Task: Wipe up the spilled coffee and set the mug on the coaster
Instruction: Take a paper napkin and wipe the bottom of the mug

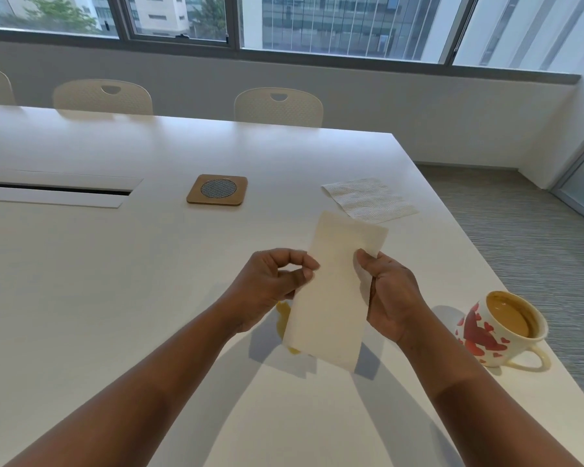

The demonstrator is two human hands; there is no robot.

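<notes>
With the paper towel (334, 291) pinched by both hands (277, 288), left and right (390, 298), the full mug (501, 326) at 3 o'clock of the spill (284, 320) could be knocked while wiping.

White table (115, 281), long and smooth, with a cable slot (54, 190) set in at left. Directly on top: square coaster (217, 190) mid-table, paper napkin (370, 199) beyond right, coffee spill (283, 318) partly hidden, heart-patterned mug (496, 326) near the right edge.
</notes>
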